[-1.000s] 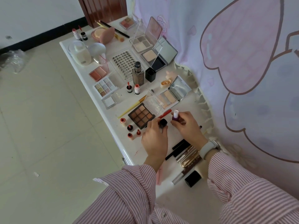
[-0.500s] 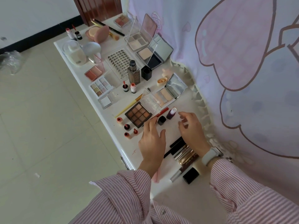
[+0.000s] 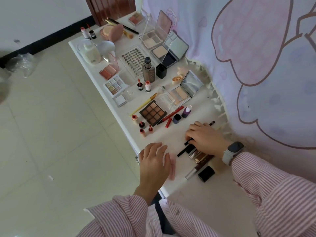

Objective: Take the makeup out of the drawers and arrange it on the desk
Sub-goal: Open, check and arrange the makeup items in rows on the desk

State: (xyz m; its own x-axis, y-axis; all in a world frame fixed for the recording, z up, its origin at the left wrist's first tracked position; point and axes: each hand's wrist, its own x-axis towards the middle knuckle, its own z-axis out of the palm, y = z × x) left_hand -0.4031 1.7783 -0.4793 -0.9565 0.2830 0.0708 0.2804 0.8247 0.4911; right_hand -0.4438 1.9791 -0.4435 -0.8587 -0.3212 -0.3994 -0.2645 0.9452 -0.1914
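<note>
The white desk (image 3: 164, 139) is covered with makeup. A purple bottle with a white cap (image 3: 187, 111) and a small dark bottle (image 3: 177, 118) stand beside a brown eyeshadow palette (image 3: 153, 112), with no hand on them. My right hand (image 3: 203, 137) lies at the near right, its fingers curled over a thin black pencil (image 3: 212, 123) whose ends stick out on both sides. Under its wrist lie several black and gold tubes (image 3: 198, 155). My left hand (image 3: 153, 161) is flat with straight fingers beside a pink tube (image 3: 172, 170), near the desk's front edge.
Near me lie a black square compact (image 3: 206, 173) and a silver-capped tube (image 3: 192, 173). Open powder compacts (image 3: 181, 94), a red pencil (image 3: 172, 113), small lip bottles (image 3: 142, 124) and palettes fill the middle and far desk. A pink patterned curtain (image 3: 256, 65) hangs along the right; tiled floor lies left.
Both hands let go of the purple bottle and the dark bottle, which now stand on the desk. The hands drew back toward me; the right one settled on the black pencil.
</note>
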